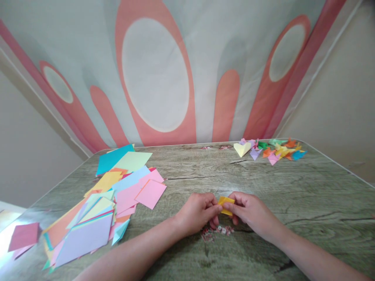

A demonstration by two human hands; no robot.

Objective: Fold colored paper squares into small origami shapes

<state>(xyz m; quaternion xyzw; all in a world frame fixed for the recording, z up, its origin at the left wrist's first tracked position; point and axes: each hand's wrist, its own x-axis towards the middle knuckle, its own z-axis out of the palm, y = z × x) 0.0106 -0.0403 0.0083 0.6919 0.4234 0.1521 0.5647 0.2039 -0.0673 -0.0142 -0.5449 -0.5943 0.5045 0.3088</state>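
Observation:
A small folded piece of yellow paper (226, 203) is held between my two hands, just above the table. My left hand (202, 210) pinches its left edge between thumb and fingers. On the other side, my right hand (247, 210) grips the right edge in the same way, thumb toward me. Creases show on the paper, but its exact fold is too small to make out. Below the hands, a printed flower pattern (219, 231) shows on the wood-grain table (187, 175).
Loose coloured paper sheets (88, 234) lie in an overlapping heap on the left, with dark pink squares (25, 236) at the far left edge. Several small folded paper figures (274, 150) sit together at the back right. A patterned cloth (155, 70) hangs behind the table.

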